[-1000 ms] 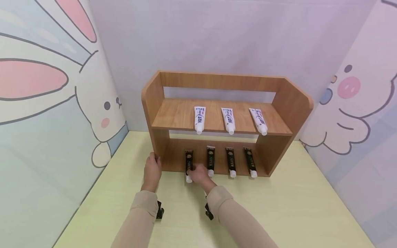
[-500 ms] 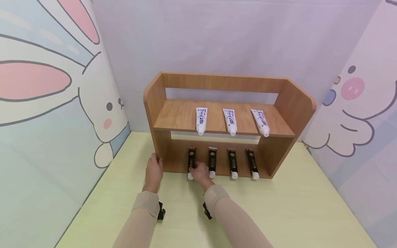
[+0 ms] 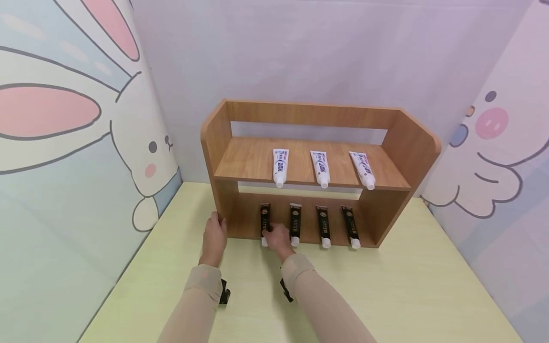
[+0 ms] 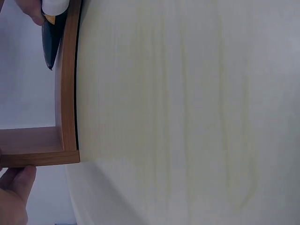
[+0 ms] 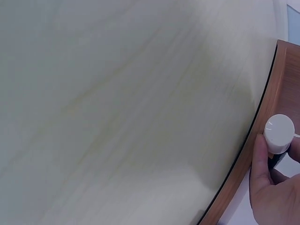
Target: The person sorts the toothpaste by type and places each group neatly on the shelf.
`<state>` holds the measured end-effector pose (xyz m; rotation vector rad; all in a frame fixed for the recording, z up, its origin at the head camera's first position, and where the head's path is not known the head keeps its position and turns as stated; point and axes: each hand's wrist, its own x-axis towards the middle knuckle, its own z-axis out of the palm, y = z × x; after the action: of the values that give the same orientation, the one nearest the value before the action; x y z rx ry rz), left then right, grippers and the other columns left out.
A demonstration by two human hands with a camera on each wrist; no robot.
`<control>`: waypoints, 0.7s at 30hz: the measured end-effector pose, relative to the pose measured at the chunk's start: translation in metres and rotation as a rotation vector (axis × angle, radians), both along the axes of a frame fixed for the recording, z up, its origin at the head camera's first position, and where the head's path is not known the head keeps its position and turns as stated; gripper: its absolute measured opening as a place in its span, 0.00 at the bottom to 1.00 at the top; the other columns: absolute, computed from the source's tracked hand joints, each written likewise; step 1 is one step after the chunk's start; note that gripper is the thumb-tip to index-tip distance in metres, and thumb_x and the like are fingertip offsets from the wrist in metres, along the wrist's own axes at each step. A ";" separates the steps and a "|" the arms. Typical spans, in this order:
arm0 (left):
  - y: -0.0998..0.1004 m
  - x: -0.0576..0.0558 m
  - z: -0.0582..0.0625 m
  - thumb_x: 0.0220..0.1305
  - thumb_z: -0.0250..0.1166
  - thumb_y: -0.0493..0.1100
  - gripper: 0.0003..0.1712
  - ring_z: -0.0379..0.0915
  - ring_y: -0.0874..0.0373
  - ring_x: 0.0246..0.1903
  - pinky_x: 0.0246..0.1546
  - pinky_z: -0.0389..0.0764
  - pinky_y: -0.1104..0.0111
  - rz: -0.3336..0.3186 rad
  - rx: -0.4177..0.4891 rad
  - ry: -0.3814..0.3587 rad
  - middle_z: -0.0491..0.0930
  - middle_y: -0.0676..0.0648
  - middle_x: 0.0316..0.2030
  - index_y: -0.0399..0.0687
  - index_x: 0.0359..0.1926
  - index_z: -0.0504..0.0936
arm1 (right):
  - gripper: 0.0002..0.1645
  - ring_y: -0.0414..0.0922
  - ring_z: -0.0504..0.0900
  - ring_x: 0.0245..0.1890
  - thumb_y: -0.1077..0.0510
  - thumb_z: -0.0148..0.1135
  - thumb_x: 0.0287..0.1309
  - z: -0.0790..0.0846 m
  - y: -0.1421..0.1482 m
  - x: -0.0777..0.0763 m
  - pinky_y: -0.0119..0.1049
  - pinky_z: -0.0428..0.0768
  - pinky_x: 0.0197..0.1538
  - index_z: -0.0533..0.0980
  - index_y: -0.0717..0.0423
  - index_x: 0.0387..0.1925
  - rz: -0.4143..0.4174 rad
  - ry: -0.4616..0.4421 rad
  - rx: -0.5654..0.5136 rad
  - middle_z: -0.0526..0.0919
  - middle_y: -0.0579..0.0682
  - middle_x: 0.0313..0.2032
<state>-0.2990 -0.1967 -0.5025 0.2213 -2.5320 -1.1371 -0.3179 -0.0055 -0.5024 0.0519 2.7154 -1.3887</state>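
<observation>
My right hand [image 3: 279, 238] pinches the leftmost black toothpaste tube [image 3: 265, 216] near its white cap, seen close in the right wrist view as a round white cap [image 5: 280, 133] between thumb and fingers. The tube lies on the lower board of a wooden shelf [image 3: 300, 108], cap toward me at the front edge. Three more black toothpaste tubes [image 3: 295, 219] lie to its right, caps also forward. At the shelf's lower left, my left hand [image 3: 213, 240] grips the side panel [image 4: 42, 158]; some of its fingers are hidden.
Three white toothpaste tubes [image 3: 280, 164] lie spaced out on the upper board, caps over its front edge. The shelf stands on a pale yellow table [image 3: 411, 290]. Cartoon-printed walls [image 3: 150, 157] rise on both sides, with a plain wall behind.
The pinched black tube has slid a little farther back onto the lower board, and my right hand has gone with it. My left hand stays on the panel. The view has shifted slightly.
</observation>
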 end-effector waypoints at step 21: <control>0.002 -0.001 0.001 0.75 0.52 0.38 0.14 0.73 0.41 0.44 0.45 0.78 0.50 0.009 0.007 -0.005 0.71 0.35 0.45 0.35 0.55 0.65 | 0.28 0.57 0.74 0.56 0.54 0.57 0.69 -0.009 -0.004 -0.003 0.50 0.76 0.54 0.69 0.68 0.63 -0.003 0.028 -0.016 0.73 0.65 0.59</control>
<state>-0.3002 -0.1951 -0.5019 0.2367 -2.5294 -1.1435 -0.3205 -0.0096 -0.5111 0.0362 2.7276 -1.4228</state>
